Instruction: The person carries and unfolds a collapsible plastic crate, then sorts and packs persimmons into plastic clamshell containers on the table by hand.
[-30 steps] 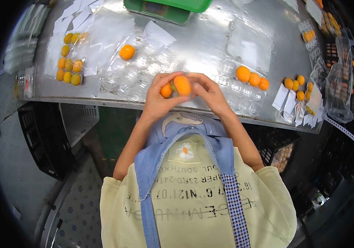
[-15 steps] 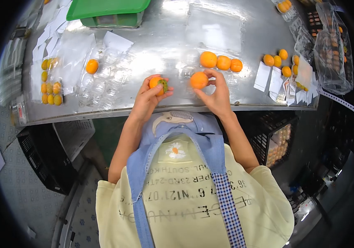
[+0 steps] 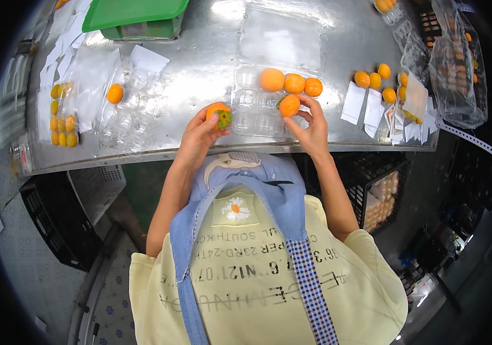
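My left hand is closed around an orange persimmon, its green leafy cap turned toward me. A second persimmon is pinched between the thumb and fingers of my right hand, above the right part of a clear plastic tray with round cups. Some green shows at this fruit's left side. Three persimmons sit in a row at the tray's far side, beyond my right hand.
Another clear tray lies left with one persimmon. Farther left is a filled pack. A green-lidded box stands at the back. Loose persimmons, paper slips and a plastic bag are on the right.
My right hand has moved right over the tray with its persimmon, which has turned so that green shows at its left. My left hand still holds its persimmon. The whole view has shifted slightly.
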